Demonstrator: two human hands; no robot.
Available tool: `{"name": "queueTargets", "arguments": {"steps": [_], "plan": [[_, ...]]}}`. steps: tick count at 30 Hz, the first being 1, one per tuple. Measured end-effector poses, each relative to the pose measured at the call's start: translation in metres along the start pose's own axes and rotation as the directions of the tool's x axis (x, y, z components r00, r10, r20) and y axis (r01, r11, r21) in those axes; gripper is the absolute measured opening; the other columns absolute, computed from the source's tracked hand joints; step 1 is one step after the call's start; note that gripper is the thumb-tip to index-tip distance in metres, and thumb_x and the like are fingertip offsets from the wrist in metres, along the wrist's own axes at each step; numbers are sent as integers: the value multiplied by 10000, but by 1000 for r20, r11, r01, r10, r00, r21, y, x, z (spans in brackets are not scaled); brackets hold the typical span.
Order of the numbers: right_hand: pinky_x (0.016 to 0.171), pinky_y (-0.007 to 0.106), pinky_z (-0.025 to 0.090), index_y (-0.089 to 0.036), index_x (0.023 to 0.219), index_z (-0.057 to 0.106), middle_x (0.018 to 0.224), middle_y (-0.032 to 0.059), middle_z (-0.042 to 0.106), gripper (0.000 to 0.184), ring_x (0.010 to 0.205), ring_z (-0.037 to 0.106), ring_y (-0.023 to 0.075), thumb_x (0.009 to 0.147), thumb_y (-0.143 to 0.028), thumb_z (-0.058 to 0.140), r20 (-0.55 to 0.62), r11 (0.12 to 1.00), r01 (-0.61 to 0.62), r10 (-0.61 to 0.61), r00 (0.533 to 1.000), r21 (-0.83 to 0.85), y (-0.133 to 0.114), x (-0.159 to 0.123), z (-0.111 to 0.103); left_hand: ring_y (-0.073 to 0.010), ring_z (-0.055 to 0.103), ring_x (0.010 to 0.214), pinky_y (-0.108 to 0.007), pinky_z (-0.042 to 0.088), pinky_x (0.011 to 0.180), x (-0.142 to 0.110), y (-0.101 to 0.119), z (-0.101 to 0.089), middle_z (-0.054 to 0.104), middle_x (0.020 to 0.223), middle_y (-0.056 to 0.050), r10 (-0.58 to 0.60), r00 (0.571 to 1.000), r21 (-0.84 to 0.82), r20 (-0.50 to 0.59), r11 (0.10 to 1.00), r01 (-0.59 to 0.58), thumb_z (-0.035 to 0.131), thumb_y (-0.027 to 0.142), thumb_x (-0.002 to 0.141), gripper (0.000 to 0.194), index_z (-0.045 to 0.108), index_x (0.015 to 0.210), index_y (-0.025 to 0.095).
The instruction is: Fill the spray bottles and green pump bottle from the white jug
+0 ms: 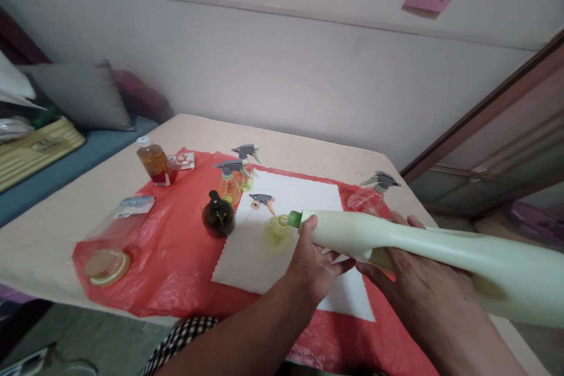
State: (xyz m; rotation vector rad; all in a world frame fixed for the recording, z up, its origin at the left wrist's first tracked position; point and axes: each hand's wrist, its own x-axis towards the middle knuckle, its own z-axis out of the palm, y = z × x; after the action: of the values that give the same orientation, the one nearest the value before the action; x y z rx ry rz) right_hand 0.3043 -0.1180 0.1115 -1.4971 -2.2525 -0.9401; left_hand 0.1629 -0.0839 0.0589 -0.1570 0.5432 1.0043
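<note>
A pale green watering can (pixel 352 228) lies tilted nearly level across the right half of the view. My left hand (pixel 311 264) grips its front end from below, thumb near the dark green tip (pixel 295 219). Around the body farther back, my right hand (pixel 427 282) is closed, its fingers partly hidden behind the can. The green tip is at the mouth of a small clear yellow bottle (pixel 277 235), which stands without a top on a white sheet (pixel 247 267). A grey-and-peach spray trigger head (pixel 263 200) rests on the sheet just beyond the bottle.
Left of the sheet stand a dark pump bottle (pixel 218 216) and orange spray bottles (pixel 229 188). A pink spray bottle (pixel 365 198) is at the right. Red plastic (pixel 176 270) covers the table, bearing an amber bottle (pixel 154 163) and a round lidded container (pixel 107 267).
</note>
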Motion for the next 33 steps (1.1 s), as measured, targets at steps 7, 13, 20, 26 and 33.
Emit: {"name": "queueTargets", "arguments": {"steps": [7,13,20,26,33], "plan": [[841,593,533,-78,1197,626,1245,276,625,633,1177,583,450,980,-509,216,8,1000,7,-7,1000,0,-1,1,-1,-266,637,981,-423,573,742,1,0,-1,602,1231,-128,3,1000,-3,1,1000,-3,599,530,815,534,572,1218,182],[833,591,534,-90,1219,610,1257,276,617,637,1184,579,447,976,-514,202,20,1000,0,0,1000,-3,0,0,0,-273,636,995,-425,573,757,1,-1,-2,614,1213,-135,0,1000,-16,6,1000,0,615,522,807,540,574,1218,175],[863,601,515,-108,1262,578,1264,261,617,591,1198,570,437,978,-491,227,30,1000,2,-2,1000,-7,1,-3,1,-268,637,971,-432,572,769,0,1,0,618,1193,-130,-13,1000,-12,-4,1000,13,608,526,812,547,571,1232,177],[871,591,513,-117,1274,575,1281,251,613,580,1209,562,431,975,-493,249,35,1000,-14,14,999,20,1,-3,1,-266,634,976,-433,572,769,0,1,0,614,1210,-127,-5,1000,-20,-1,1000,5,606,515,817,527,575,1224,181],[888,627,497,-117,1272,589,1275,249,621,552,1225,548,447,971,-476,297,63,997,-30,26,998,67,2,-4,1,-278,639,997,-418,573,745,-1,0,0,607,1216,-145,0,1000,-16,4,1000,0,624,522,800,565,560,1238,171]]}}
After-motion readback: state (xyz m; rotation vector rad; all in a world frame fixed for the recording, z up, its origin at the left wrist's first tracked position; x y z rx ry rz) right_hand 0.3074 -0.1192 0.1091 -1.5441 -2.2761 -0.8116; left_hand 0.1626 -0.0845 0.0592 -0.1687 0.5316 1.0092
